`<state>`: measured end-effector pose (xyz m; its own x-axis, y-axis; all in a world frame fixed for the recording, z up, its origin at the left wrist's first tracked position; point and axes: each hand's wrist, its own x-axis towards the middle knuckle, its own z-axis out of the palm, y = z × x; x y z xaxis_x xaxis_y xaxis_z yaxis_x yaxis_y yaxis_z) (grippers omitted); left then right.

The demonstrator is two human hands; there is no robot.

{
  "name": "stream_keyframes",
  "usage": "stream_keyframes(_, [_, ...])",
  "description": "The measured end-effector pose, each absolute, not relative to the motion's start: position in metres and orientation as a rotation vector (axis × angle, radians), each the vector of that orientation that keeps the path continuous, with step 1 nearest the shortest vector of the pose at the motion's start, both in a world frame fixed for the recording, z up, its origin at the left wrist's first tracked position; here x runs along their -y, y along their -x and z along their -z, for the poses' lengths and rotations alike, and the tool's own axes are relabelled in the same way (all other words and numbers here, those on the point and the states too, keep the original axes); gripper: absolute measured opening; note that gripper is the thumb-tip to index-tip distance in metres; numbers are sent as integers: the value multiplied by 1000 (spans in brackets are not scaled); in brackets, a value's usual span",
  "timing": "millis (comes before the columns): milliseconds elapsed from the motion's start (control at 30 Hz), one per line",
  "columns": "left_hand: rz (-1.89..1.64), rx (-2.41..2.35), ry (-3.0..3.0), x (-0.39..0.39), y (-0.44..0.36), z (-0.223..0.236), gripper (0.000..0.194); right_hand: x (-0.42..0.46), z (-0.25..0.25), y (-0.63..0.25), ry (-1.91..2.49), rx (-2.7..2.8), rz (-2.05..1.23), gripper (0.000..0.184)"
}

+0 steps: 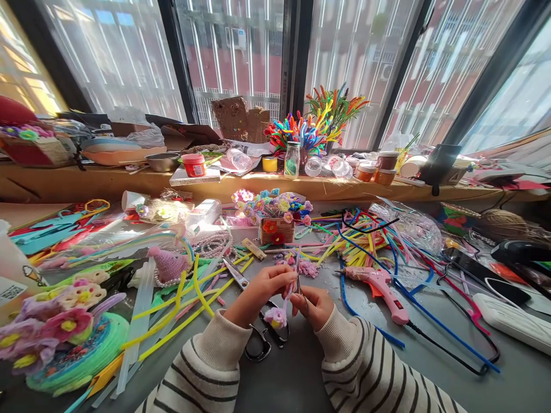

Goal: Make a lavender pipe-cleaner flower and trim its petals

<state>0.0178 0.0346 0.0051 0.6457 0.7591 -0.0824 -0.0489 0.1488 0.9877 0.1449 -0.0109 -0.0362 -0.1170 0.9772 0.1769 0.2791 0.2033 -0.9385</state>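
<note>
My left hand (pixel 267 289) is closed, fingertips pinching the stem of a lilac pipe-cleaner flower (pixel 275 317). The bloom hangs down between my hands, and its yellow centre shows. Close beside it, my right hand (pixel 317 305) is closed around what look like small metal scissors (pixel 298 280), their slim blades pointing up along the stem. Fingers hide most of that tool. Under my left hand lie larger scissors (pixel 236 274), with silver blades toward the back left and black loop handles near my wrist.
A pink glue gun (pixel 383 287) with a black cord lies to the right, among blue pipe cleaners. Yellow pipe cleaners (pixel 172 327) and a flower-covered green hat-like piece (pixel 92 350) are on the left. A flower-filled basket (pixel 276 232) stands behind my hands. Jars line the sill (pixel 241 186).
</note>
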Motion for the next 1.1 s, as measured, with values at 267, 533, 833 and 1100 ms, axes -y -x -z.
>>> stream_keyframes(267, [-697, -710, -1348, -31, -18, -7, 23, 11, 40, -143, 1150, 1582, -1060, 56])
stream_keyframes(533, [-634, -659, -1350, -34, -17, -4, 24, 10, 44, -141, 995, 1517, -1213, 62])
stream_keyframes(833, [-668, -706, -1282, -35, -20, -5, 25, 11, 42, -141, 1094, 1601, -1099, 62])
stream_keyframes(1100, [-695, -704, -1303, -31, -19, -10, 24, 13, 40, -144, 1211, 1640, -934, 59])
